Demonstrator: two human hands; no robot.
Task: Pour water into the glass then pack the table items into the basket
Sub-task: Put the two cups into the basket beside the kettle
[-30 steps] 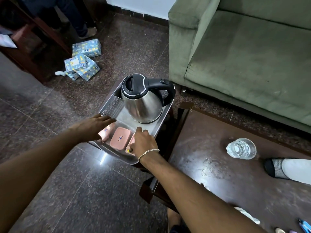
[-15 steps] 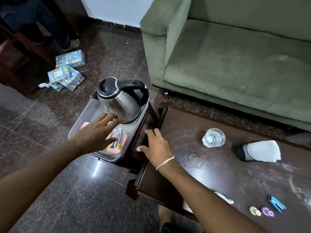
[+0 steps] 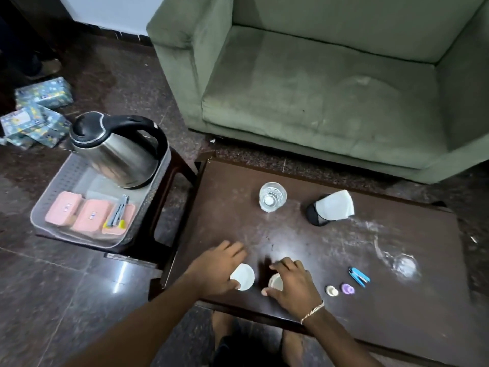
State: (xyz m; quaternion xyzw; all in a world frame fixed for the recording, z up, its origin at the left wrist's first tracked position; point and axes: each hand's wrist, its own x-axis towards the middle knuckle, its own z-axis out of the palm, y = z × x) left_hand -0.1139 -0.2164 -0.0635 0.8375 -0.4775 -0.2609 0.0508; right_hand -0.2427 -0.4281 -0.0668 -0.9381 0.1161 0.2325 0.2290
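A clear basket on a side stool at the left holds a steel kettle, three pink cases and a nail clipper. A glass of water stands on the dark table. My left hand rests on a small white lid-like object near the table's front edge. My right hand covers a second small white object; whether either hand grips its object is unclear. To the right lie a cream cap, a purple cap and a blue clip.
A black-and-white sock-like item lies beside the glass. A green sofa stands behind the table. Patterned boxes sit on the floor at far left. White smears mark the table's right side.
Both hands left the basket and moved right onto the table, coming down on the two small white objects. The view swung right with them.
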